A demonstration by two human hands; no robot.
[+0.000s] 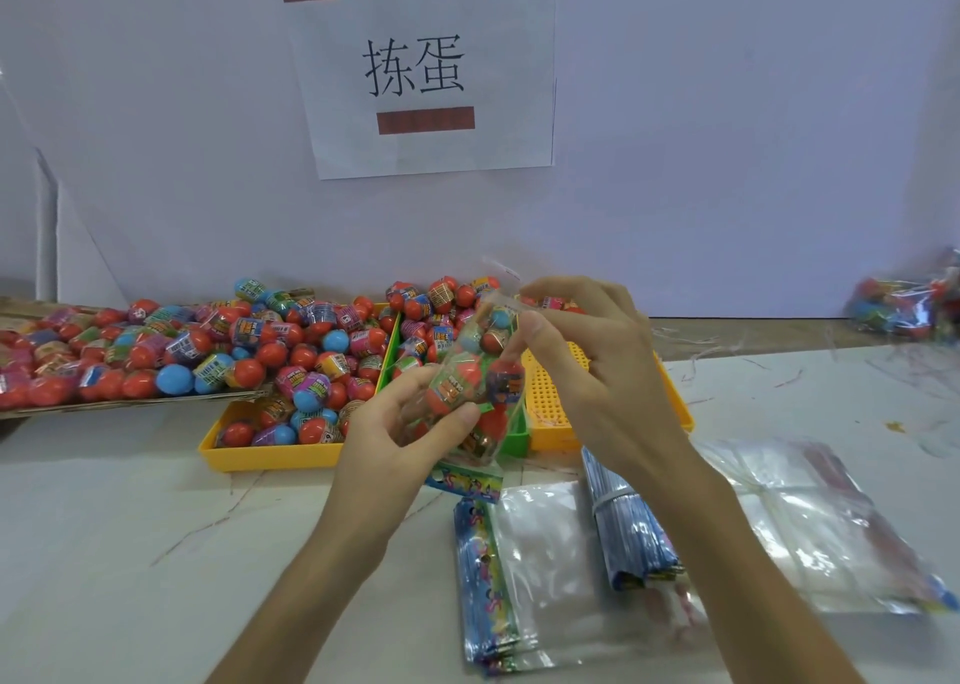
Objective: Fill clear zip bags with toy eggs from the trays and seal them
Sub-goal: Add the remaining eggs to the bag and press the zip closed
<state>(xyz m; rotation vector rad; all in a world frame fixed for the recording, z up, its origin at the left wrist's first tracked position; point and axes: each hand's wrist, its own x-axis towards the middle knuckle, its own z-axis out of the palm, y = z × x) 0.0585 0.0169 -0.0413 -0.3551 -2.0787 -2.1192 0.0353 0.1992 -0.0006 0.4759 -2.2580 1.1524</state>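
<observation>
A clear zip bag (pixel 475 371) holding several toy eggs is lifted above the table between both hands. My left hand (pixel 400 423) grips its lower part from the left, thumb across the front. At the bag's top edge, my right hand (pixel 576 340) pinches the opening with thumb and fingers. Behind it, a yellow tray (pixel 260 452) is heaped with red, blue and wrapped toy eggs (pixel 306 366). A second yellow tray (pixel 556 408) to the right shows its bare studded floor. A green tray (pixel 514 436) stands between them, mostly hidden by the bag.
A cardboard tray of eggs (pixel 114 361) fills the far left. Empty zip bags (pixel 530 574) lie flat near the front, with a banded bundle (pixel 628 527) and more bags (pixel 821 522) to the right. Filled bags (pixel 909 309) pile at the far right. A paper sign (pixel 421 64) hangs on the wall.
</observation>
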